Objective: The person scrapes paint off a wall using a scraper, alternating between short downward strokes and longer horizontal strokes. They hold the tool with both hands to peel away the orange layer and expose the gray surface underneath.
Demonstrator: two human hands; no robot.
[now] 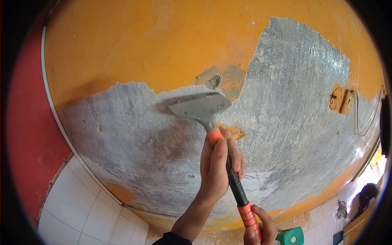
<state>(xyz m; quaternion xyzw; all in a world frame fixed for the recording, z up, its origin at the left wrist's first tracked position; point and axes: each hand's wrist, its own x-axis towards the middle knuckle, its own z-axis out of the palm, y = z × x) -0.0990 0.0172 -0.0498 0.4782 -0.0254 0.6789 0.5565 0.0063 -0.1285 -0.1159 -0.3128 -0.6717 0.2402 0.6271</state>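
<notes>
A long-handled wall scraper (201, 107) has its wide metal blade up against the wall, just below the ragged edge of the orange paint (163, 45). My left hand (216, 171) is wrapped round the upper handle, close under the blade's orange collar. Lower down, my right hand (264, 228) grips the red, banded end of the handle and is partly cut off by the frame. Grey bare wall (294, 81) spreads below and to the right of the blade. Above the blade is a small hole (213, 82) in the wall, and an orange paint scrap (236, 132) remains beside my left fingers.
An outlet box (347, 102) with a hanging cable is at the right. A red wall (30, 134) and white pipe (48, 87) border the left. White tiles (77, 196) cover the floor. A green stool (290, 237) stands near my right hand, by paint debris (300, 221).
</notes>
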